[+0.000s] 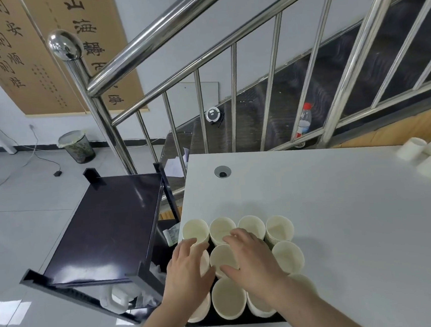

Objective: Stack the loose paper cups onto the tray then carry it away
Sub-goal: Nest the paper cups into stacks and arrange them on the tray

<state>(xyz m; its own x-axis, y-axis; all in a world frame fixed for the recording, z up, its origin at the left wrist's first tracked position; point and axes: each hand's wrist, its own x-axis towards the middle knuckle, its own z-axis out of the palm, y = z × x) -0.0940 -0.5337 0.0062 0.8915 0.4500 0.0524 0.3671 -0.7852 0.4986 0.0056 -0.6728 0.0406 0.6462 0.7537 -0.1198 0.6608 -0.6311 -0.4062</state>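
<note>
Paper cups (229, 300) fill the tray (221, 322); a few loose cups (425, 157) remain across the bench (341, 205). Left hand (187, 266) and right hand (253, 259) rest flat on the cups, fingers spread.

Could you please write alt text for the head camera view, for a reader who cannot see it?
Both hands, left hand and right hand, rest open over upright paper cups packed on a dark tray at a white table edge. More loose cups lie at the far right.
</note>
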